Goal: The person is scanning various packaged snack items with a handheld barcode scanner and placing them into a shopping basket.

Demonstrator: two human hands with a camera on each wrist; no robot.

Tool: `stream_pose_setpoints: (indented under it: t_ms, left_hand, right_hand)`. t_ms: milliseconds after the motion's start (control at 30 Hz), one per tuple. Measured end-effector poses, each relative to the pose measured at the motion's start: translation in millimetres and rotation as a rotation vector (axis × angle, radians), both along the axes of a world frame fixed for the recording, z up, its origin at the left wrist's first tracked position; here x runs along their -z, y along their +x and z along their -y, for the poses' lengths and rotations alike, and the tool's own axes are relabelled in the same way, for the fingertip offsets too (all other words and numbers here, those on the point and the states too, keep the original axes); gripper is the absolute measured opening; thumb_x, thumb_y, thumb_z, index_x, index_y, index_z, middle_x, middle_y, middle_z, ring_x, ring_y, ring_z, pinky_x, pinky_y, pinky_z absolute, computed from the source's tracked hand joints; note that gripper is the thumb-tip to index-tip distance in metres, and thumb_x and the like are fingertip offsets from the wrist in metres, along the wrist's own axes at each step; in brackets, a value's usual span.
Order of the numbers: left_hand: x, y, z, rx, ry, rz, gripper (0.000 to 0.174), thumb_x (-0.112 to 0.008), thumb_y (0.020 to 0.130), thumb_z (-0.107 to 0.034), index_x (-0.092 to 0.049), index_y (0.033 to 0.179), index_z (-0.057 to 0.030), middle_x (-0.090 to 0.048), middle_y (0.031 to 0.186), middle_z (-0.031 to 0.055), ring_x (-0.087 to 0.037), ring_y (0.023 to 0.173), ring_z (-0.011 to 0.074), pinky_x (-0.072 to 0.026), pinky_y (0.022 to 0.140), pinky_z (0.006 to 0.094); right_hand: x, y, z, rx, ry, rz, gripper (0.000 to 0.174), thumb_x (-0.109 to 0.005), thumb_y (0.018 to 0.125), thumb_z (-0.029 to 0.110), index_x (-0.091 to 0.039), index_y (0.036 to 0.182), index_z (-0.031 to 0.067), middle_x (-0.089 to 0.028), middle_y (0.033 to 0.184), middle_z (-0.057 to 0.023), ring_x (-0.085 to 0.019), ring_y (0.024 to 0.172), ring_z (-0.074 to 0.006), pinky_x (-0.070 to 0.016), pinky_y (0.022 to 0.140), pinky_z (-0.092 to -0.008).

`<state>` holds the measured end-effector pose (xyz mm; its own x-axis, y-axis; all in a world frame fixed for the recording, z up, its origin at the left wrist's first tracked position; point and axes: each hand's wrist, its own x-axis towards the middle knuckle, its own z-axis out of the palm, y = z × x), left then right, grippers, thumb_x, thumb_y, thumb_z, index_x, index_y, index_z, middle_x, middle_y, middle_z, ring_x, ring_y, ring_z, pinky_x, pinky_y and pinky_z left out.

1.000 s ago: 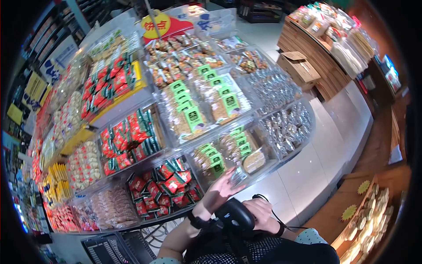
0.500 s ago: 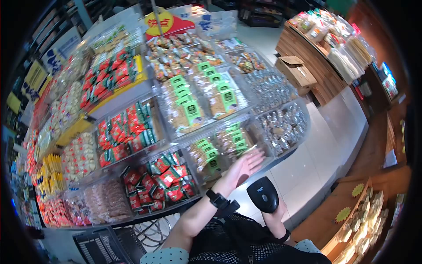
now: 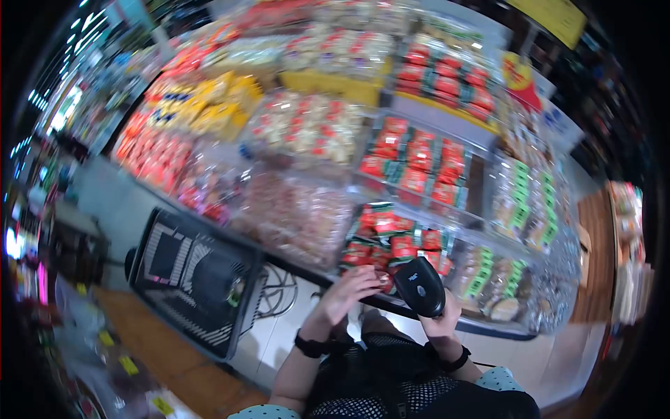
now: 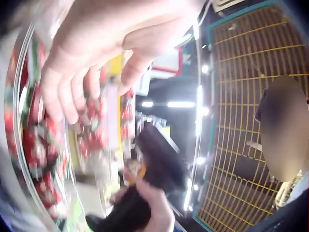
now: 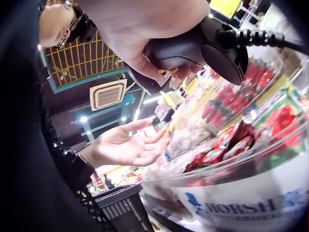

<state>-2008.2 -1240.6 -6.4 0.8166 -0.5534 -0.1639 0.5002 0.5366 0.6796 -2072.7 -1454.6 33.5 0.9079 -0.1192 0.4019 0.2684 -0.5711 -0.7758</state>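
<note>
The right hand (image 3: 441,320) grips a black handheld scanner (image 3: 419,287), its fingers curled round the handle in the right wrist view. The left hand (image 3: 347,293) is at the front edge of a bin of red and green packets (image 3: 403,246). In the left wrist view the left hand (image 4: 104,43) hangs over the packets (image 4: 38,150) with bent, spread fingers. From the right wrist view the left hand (image 5: 126,146) shows palm up with loose fingers and nothing in it. Whether a fingertip touches a packet is hard to tell.
A black basket (image 3: 199,279) stands left of the display. Clear bins of pink-toned packets (image 3: 296,213), white and red ones (image 3: 314,129), and green-labelled ones (image 3: 481,272) surround the red packets. A cable (image 5: 265,39) runs from the scanner.
The view has turned left, bringing the basket up into sight. The left hand has moved from the green-labelled packets to the red packets' bin; the scanner stays in the right hand, now over that bin's edge.
</note>
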Motion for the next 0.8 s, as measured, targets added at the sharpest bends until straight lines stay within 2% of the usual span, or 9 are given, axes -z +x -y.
stream_pose_setpoints:
  t_ms: [67, 133, 233, 333, 400, 533, 600, 667, 800]
  left_hand:
    - [-28, -8, -74, -0.233, 0.141, -0.094, 0.035, -0.043, 0.091, -0.023, -0.043, 0.116, 0.0013, -0.053, 0.110, 0.0155, -0.051, 0.106, 0.0266, -0.0411, 0.091, 0.0377]
    - [-45, -23, -142, -0.435, 0.253, 0.066, 0.035, -0.043, 0.091, -0.022, -0.044, 0.115, 0.0027, -0.055, 0.108, 0.0159, -0.052, 0.105, 0.0254, -0.0413, 0.090, 0.0355]
    - [-64, -40, -225, -0.678, 0.503, 0.072, 0.032, -0.042, 0.091, -0.020, -0.047, 0.112, 0.0040, -0.057, 0.104, 0.0141, -0.056, 0.097, 0.0206, -0.0421, 0.088, 0.0314]
    - [-41, -41, -293, -0.806, 0.783, 0.001, 0.028, -0.049, 0.089, -0.019, -0.051, 0.110, -0.0004, -0.058, 0.104, 0.0103, -0.056, 0.091, 0.0151, -0.0410, 0.084, 0.0274]
    - [-7, -30, -329, -0.812, 0.967, 0.108, 0.028, -0.058, 0.084, -0.017, -0.052, 0.107, -0.0025, -0.058, 0.099, 0.0075, -0.056, 0.086, 0.0147, -0.0430, 0.078, 0.0247]
    - [43, 3, -349, -0.477, 1.400, 0.211, 0.042, -0.067, 0.074, -0.025, -0.054, 0.104, 0.0007, -0.060, 0.096, 0.0165, -0.060, 0.087, 0.0246, -0.0460, 0.077, 0.0347]
    - [103, 24, -347, -0.187, 1.639, 0.279, 0.044, -0.066, 0.072, -0.032, -0.057, 0.102, -0.0006, -0.059, 0.102, 0.0194, -0.059, 0.092, 0.0306, -0.0457, 0.080, 0.0391]
    - [129, 38, -329, 0.222, 1.718, 0.144, 0.043, -0.059, 0.075, -0.034, -0.058, 0.103, -0.0014, -0.058, 0.105, 0.0198, -0.056, 0.097, 0.0347, -0.0449, 0.083, 0.0425]
    - [222, 41, -296, 0.294, 1.952, 0.313, 0.044, -0.050, 0.082, -0.028, -0.048, 0.115, -0.0007, -0.055, 0.112, 0.0169, -0.053, 0.104, 0.0327, -0.0432, 0.086, 0.0411]
  right_hand:
    - [-4, 11, -41, -0.117, -0.077, 0.121, 0.033, -0.069, 0.060, 0.008, -0.060, 0.090, -0.0030, -0.061, 0.075, -0.0131, -0.059, 0.063, -0.0269, -0.0462, 0.058, -0.0333]
    - [3, 15, -76, -0.198, -0.154, 0.088, 0.035, -0.069, 0.058, 0.008, -0.060, 0.090, -0.0034, -0.062, 0.077, -0.0132, -0.060, 0.063, -0.0276, -0.0467, 0.057, -0.0341]
    - [-5, 25, -126, -0.378, -0.225, 0.142, 0.038, -0.069, 0.055, 0.008, -0.060, 0.091, -0.0030, -0.062, 0.079, -0.0140, -0.061, 0.065, -0.0287, -0.0470, 0.058, -0.0342]
    - [-16, 33, -169, -0.501, -0.354, 0.166, 0.037, -0.068, 0.053, 0.006, -0.059, 0.090, 0.0004, -0.063, 0.082, -0.0118, -0.061, 0.067, -0.0270, -0.0473, 0.059, -0.0337]
    - [-18, 40, -188, -0.528, -0.366, 0.189, 0.037, -0.067, 0.054, 0.006, -0.059, 0.089, 0.0013, -0.063, 0.082, -0.0109, -0.062, 0.067, -0.0261, -0.0475, 0.059, -0.0337]
    - [-16, 47, -211, -0.511, -0.406, 0.135, 0.039, -0.068, 0.052, 0.006, -0.059, 0.090, 0.0017, -0.063, 0.082, -0.0112, -0.062, 0.068, -0.0269, -0.0479, 0.060, -0.0342]
    - [-16, 48, -219, -0.492, -0.432, 0.100, 0.040, -0.069, 0.052, 0.007, -0.059, 0.090, 0.0019, -0.063, 0.082, -0.0114, -0.062, 0.068, -0.0272, -0.0481, 0.061, -0.0347]
    - [-15, 52, -227, -0.471, -0.462, 0.072, 0.042, -0.069, 0.051, 0.007, -0.059, 0.091, 0.0024, -0.063, 0.083, -0.0117, -0.062, 0.069, -0.0279, -0.0481, 0.062, -0.0356]
    - [-13, 56, -244, -0.439, -0.468, 0.077, 0.044, -0.069, 0.051, 0.007, -0.058, 0.093, 0.0031, -0.063, 0.081, -0.0118, -0.061, 0.068, -0.0286, -0.0476, 0.061, -0.0360]
